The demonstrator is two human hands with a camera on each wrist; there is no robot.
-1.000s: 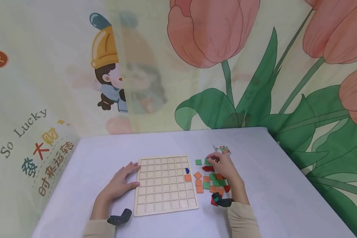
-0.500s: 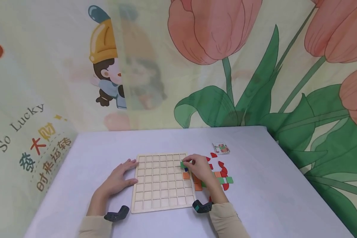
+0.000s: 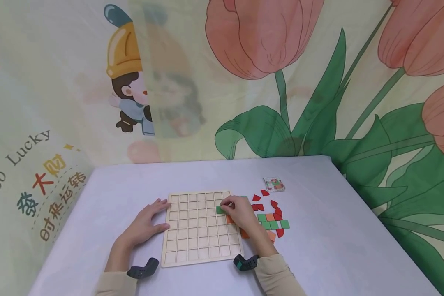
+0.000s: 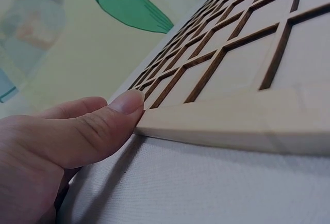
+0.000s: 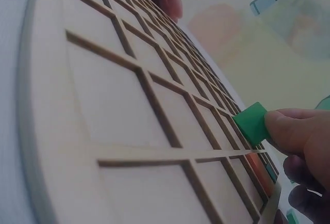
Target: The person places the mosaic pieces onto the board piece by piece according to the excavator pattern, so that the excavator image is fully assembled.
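Leftward across the wooden grid board (image 3: 201,228) goes the right hand (image 3: 240,213), pinching a green tile (image 3: 220,209); left hand (image 3: 148,224) flat, steadying (nearly every cell unfilled).

Right hand (image 3: 240,213) covers the orange tile (image 3: 229,220) almost wholly and hides the grid cells beneath it. Pattern on the small card (image 3: 274,184) is too small to read. In the left wrist view, the wooden grid board (image 4: 242,69) is cut off at the right and top edges, its far cells blurred. In the right wrist view, the green tile (image 5: 251,122) is partly hidden by fingertips (image 5: 289,131).
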